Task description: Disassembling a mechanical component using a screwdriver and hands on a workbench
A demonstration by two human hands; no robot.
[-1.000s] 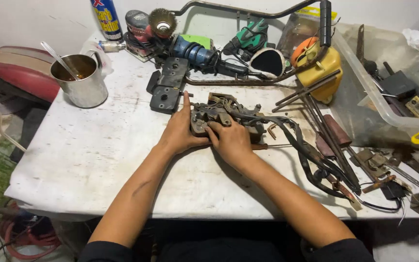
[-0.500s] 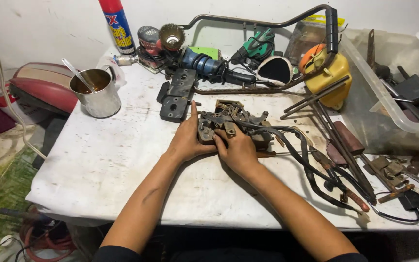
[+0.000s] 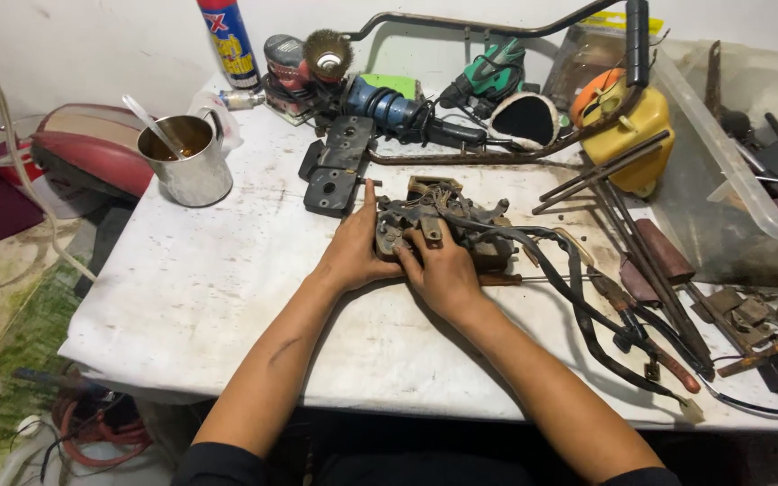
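A greasy metal latch mechanism with black cables trailing off to the right lies in the middle of the white table. My left hand grips its left side, thumb raised along the edge. My right hand rests on its near side, fingers pressing on the front of the mechanism. Both hands cover part of the mechanism.
A metal cup with a spoon stands at the left. Two black plates, a wire-brush grinder, a green drill and a spray can lie behind. Metal rods, a yellow jug and a clear bin crowd the right.
The view has shifted so the table appears lower and more to the right. Both hands stay on the mechanism with only slight finger movement.
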